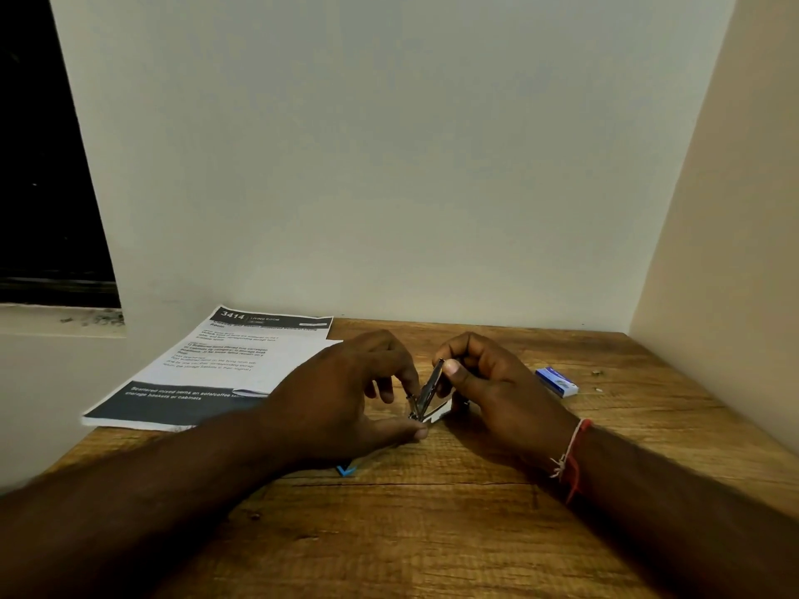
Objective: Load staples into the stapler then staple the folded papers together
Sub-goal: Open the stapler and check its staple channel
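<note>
Stapler (426,397) stands hinged open at mid-table between your hands. Your left hand (346,395) pinches its lower end to steady it, and your right hand (488,382) grips the raised top arm, likely to bare the staple channel. The blue staple box (557,381) lies near on the right, the printed papers (207,369) well left. The wooden table (432,533) meets pale walls (389,166) beside a dark window (43,166).

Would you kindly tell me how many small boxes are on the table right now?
1. The small blue box lies on the wooden table, to the right of the right hand. Another might be hidden under that hand or the left hand.
</note>
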The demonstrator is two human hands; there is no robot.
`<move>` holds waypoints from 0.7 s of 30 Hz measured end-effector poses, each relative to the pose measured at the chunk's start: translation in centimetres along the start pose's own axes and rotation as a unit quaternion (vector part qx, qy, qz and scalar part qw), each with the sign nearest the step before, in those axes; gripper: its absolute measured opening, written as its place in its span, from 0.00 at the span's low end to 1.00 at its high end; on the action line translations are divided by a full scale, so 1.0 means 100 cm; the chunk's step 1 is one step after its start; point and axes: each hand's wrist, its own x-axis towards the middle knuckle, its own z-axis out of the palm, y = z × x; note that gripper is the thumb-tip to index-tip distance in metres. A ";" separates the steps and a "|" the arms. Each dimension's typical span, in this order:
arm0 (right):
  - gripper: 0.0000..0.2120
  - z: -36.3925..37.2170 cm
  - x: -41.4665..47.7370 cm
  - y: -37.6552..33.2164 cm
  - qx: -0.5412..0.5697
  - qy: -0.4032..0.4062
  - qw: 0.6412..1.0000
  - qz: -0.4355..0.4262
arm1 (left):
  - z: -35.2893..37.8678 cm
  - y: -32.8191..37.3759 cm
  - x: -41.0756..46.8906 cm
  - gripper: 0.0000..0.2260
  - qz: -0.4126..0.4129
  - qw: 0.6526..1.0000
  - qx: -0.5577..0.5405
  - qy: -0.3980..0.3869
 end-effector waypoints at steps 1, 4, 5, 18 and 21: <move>0.08 0.000 0.000 0.000 -0.006 -0.003 1.000 0.000 | 0.000 -0.001 0.000 0.16 -0.001 1.000 0.000 0.000; 0.07 0.000 0.000 0.000 -0.025 -0.009 1.000 0.000 | 0.001 -0.002 0.000 0.15 -0.003 1.000 -0.010 -0.001; 0.07 0.001 0.000 0.000 -0.024 -0.007 1.000 -0.002 | 0.001 -0.003 0.000 0.14 -0.002 1.000 -0.012 -0.002; 0.08 -0.007 0.011 0.010 -0.052 0.070 0.996 0.029 | 0.002 0.001 -0.002 0.14 -0.066 0.997 -0.023 -0.018; 0.09 -0.008 0.014 0.012 -0.089 0.078 0.992 0.034 | 0.003 0.001 -0.002 0.14 -0.073 0.997 -0.023 -0.018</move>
